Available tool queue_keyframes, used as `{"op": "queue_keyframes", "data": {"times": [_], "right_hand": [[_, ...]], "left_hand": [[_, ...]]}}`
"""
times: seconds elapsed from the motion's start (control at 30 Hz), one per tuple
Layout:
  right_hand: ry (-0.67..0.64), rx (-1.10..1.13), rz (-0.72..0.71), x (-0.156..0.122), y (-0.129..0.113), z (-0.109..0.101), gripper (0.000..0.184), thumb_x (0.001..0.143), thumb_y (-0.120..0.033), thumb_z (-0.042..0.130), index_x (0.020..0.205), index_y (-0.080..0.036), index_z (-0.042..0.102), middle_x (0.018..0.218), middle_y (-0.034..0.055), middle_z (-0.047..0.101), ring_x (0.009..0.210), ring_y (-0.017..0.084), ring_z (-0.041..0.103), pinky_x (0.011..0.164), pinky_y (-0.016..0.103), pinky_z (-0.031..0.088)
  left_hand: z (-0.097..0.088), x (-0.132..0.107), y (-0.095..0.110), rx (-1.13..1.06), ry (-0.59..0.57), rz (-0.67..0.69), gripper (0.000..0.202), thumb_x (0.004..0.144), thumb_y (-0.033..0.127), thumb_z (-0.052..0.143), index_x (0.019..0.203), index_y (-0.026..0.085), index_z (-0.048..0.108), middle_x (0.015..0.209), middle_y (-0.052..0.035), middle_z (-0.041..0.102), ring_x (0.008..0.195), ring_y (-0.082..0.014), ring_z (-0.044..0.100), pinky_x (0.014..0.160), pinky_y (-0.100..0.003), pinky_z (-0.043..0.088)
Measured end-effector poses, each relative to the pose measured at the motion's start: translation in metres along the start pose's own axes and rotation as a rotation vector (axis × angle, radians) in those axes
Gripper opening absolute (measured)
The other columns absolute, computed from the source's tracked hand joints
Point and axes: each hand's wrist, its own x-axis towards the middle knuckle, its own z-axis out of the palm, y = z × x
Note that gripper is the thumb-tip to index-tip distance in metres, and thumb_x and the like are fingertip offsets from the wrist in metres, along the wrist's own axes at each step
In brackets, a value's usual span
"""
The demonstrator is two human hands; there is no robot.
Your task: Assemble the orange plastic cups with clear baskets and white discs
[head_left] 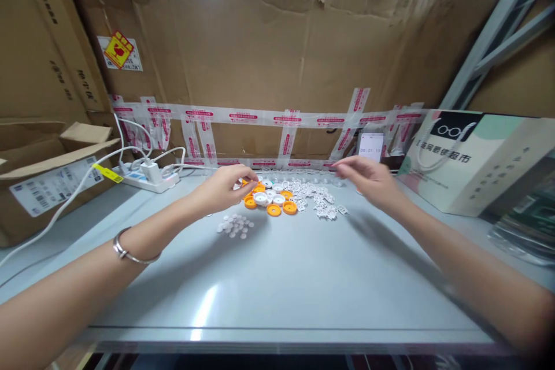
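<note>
My left hand (230, 186) is over the left side of a pile of round parts, thumb and forefinger drawn together; what lies between them is hidden. Beneath and beside it are orange rings (274, 210) and white round caps (261, 199). My right hand (365, 178) hangs at the right, above the table, its fingertips pointing left and smeared by motion. Nearest to it are small clear domed pieces (337, 182) and a heap of white openwork plastic parts (325, 206). Small translucent discs (235, 225) lie in front of my left hand.
A cardboard wall (260, 58) closes off the back. On the left stand a power strip (158, 182) with white cables and an open carton (52, 179). At the right are a phone (371, 145) showing a timer, a printed box (455, 167) and a clear plastic container (529, 225).
</note>
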Motion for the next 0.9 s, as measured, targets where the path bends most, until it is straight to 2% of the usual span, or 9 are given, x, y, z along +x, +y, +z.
{"op": "queue_keyframes", "data": {"times": [0.07, 0.17, 0.27, 0.37, 0.5, 0.63, 0.73, 0.8, 0.9], "right_hand": [[-0.316, -0.092, -0.029, 0.004, -0.012, 0.021, 0.02, 0.079, -0.038, 0.053, 0.086, -0.024, 0.065, 0.087, 0.0026, 0.066, 0.078, 0.019, 0.059, 0.067, 0.031, 0.044], [-0.517, -0.179, -0.088, 0.004, -0.013, 0.051, 0.017, 0.077, -0.032, 0.055, 0.085, -0.021, 0.065, 0.086, 0.0039, 0.066, 0.079, 0.019, 0.059, 0.07, 0.032, 0.043], [-0.468, -0.222, -0.089, -0.001, -0.005, 0.064, 0.018, 0.079, -0.029, 0.053, 0.087, -0.018, 0.064, 0.091, 0.0057, 0.065, 0.083, 0.019, 0.058, 0.074, 0.032, 0.043], [-0.422, -0.231, -0.072, -0.006, 0.004, 0.059, 0.019, 0.079, -0.03, 0.053, 0.089, -0.018, 0.063, 0.091, 0.0052, 0.064, 0.083, 0.018, 0.057, 0.074, 0.03, 0.044], [-0.456, -0.216, -0.091, -0.011, 0.012, 0.051, 0.018, 0.079, -0.027, 0.054, 0.089, -0.017, 0.064, 0.091, 0.0063, 0.06, 0.084, 0.018, 0.056, 0.075, 0.03, 0.044], [-0.481, -0.191, -0.172, -0.013, 0.014, 0.056, 0.019, 0.08, -0.027, 0.055, 0.094, -0.019, 0.064, 0.093, 0.0066, 0.056, 0.087, 0.018, 0.054, 0.08, 0.032, 0.043], [-0.456, -0.173, -0.229, -0.015, 0.01, 0.06, 0.019, 0.082, -0.028, 0.053, 0.095, -0.02, 0.064, 0.095, 0.006, 0.055, 0.091, 0.018, 0.053, 0.085, 0.034, 0.041], [-0.46, -0.161, -0.254, -0.017, 0.007, 0.062, 0.019, 0.083, -0.028, 0.053, 0.097, -0.021, 0.064, 0.095, 0.0059, 0.055, 0.092, 0.018, 0.052, 0.086, 0.034, 0.041], [-0.496, -0.155, -0.282, -0.02, 0.005, 0.065, 0.019, 0.082, -0.027, 0.054, 0.098, -0.021, 0.063, 0.095, 0.0057, 0.055, 0.092, 0.018, 0.052, 0.086, 0.034, 0.041]], "left_hand": [[0.0, 0.001, -0.009, 0.059, -0.038, -0.004, 0.023, 0.085, 0.028, 0.044, 0.085, 0.017, 0.064, 0.086, -0.0051, 0.065, 0.077, -0.0162, 0.059, 0.067, -0.025, 0.044], [0.01, -0.005, -0.023, 0.135, -0.064, 0.002, 0.025, 0.086, 0.025, 0.041, 0.085, 0.017, 0.065, 0.085, -0.0053, 0.065, 0.077, -0.0165, 0.059, 0.068, -0.026, 0.043], [0.023, -0.014, -0.032, 0.165, -0.082, 0.023, 0.024, 0.086, 0.023, 0.042, 0.094, 0.016, 0.063, 0.093, -0.0075, 0.063, 0.083, -0.0183, 0.058, 0.073, -0.028, 0.044], [0.032, -0.017, -0.035, 0.158, -0.107, 0.04, 0.023, 0.085, 0.022, 0.046, 0.1, 0.016, 0.061, 0.098, -0.0091, 0.061, 0.09, -0.0203, 0.057, 0.079, -0.031, 0.044], [0.041, -0.015, -0.033, 0.156, -0.112, 0.092, 0.021, 0.085, 0.022, 0.046, 0.1, 0.016, 0.059, 0.098, -0.009, 0.06, 0.091, -0.0206, 0.055, 0.079, -0.032, 0.044], [0.044, -0.016, -0.031, 0.166, -0.116, 0.139, 0.022, 0.087, 0.024, 0.044, 0.101, 0.016, 0.059, 0.098, -0.0095, 0.059, 0.092, -0.0197, 0.054, 0.08, -0.031, 0.043], [0.031, -0.017, -0.032, 0.219, -0.174, 0.13, 0.023, 0.087, 0.024, 0.042, 0.097, 0.016, 0.061, 0.095, -0.0092, 0.06, 0.089, -0.0195, 0.054, 0.078, -0.03, 0.043], [0.009, -0.019, -0.038, 0.262, -0.215, 0.075, 0.022, 0.085, 0.024, 0.043, 0.095, 0.017, 0.061, 0.096, -0.0082, 0.061, 0.087, -0.0188, 0.055, 0.077, -0.029, 0.043], [-0.031, -0.024, -0.055, 0.332, -0.304, -0.119, 0.02, 0.081, 0.025, 0.045, 0.088, 0.018, 0.063, 0.09, -0.0051, 0.064, 0.081, -0.0173, 0.058, 0.072, -0.026, 0.043]]}}
